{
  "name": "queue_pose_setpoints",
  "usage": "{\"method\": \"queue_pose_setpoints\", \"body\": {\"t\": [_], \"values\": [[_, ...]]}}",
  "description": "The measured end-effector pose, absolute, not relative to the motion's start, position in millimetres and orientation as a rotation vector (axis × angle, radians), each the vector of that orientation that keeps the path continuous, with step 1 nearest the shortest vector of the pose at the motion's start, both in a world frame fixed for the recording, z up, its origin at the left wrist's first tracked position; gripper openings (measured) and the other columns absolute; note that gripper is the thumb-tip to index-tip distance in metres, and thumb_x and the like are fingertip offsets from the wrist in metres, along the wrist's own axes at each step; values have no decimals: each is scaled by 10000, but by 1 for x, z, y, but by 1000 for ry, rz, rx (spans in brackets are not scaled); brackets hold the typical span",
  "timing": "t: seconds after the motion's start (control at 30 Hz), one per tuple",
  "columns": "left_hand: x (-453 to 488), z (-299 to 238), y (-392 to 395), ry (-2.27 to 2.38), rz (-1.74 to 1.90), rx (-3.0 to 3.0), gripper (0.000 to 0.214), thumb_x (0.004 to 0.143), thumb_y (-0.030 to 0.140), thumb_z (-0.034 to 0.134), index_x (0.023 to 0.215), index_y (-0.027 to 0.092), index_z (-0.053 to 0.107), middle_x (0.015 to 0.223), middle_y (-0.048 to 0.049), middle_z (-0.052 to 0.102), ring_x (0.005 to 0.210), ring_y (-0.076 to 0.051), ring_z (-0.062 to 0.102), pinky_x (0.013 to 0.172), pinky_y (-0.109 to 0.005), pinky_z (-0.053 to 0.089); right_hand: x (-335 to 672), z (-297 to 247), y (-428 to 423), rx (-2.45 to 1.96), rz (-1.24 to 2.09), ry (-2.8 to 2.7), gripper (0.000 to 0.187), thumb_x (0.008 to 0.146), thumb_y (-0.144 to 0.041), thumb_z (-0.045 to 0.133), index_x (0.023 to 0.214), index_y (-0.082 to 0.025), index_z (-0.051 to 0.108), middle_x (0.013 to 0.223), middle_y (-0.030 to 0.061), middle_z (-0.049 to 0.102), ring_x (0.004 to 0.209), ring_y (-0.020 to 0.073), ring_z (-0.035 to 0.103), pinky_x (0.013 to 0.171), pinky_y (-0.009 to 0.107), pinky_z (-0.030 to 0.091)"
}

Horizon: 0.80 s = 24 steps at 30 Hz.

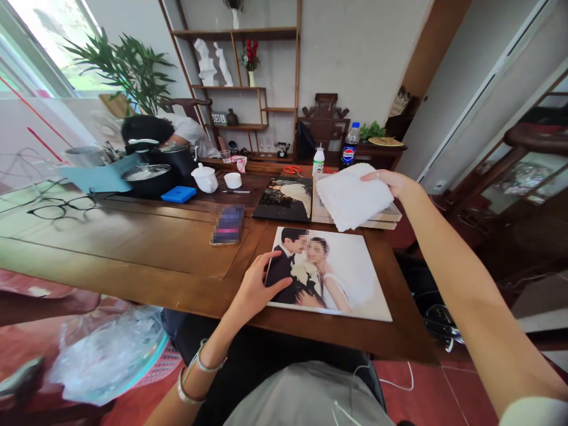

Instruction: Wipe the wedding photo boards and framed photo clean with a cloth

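Observation:
A wedding photo panel (355, 272) lies flat on the wooden table in front of me, showing a couple with a white bouquet. My left hand (261, 278) rests at its left edge, thumb and fingers spread apart. To the far right, my right hand (390, 182) pinches the corner of a folded white towel (352, 198). The towel lies over a stack of pale panels (377, 223) and covers much of it. Beside that stack is a dark photo panel (284, 201) with a figure in a white dress.
Left of the photos sits a phone (228, 225). Orange-handled scissors (293, 170), a white bottle (318, 160) and a cola bottle (350, 145) stand behind. A teapot (205, 177), blue box (178, 194) and glasses (62, 206) are farther left. Another person (186, 130) leans down across the table.

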State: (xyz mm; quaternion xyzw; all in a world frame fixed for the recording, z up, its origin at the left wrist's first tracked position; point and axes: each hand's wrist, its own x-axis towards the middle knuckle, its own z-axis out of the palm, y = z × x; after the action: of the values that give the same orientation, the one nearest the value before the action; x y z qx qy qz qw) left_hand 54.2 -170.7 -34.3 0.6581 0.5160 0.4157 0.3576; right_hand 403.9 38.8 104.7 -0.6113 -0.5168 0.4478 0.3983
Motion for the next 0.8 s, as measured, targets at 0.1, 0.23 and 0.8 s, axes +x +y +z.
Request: {"method": "queue_pose_setpoints", "body": {"t": [0.1,0.23,0.8], "values": [[53,-37,-171,1340,1083,1756,528,726,343,707,1199,204,517,1177,-109,595,982,-231,628,827,-381,527,398,91,0,-1289,1243,-1139,295,700,-196,600,985,-128,627,892,115,714,880,278,660,817,441,547],[51,-41,-170,1328,1119,1829,507,732,350,703,1187,210,530,1139,-97,606,954,-223,628,809,-370,524,384,61,-64,-1014,1129,-1019,352,762,-323,520,1092,-211,569,1010,66,700,988,269,634,876,457,524],[52,-44,-168,1352,1119,1845,498,724,329,703,1180,230,527,1152,-83,588,1050,-230,577,905,-387,462,375,39,-166,-1092,-232,-2323,98,709,-277,634,784,-235,586,1096,92,615,1141,321,501,1055,556,244]]}}
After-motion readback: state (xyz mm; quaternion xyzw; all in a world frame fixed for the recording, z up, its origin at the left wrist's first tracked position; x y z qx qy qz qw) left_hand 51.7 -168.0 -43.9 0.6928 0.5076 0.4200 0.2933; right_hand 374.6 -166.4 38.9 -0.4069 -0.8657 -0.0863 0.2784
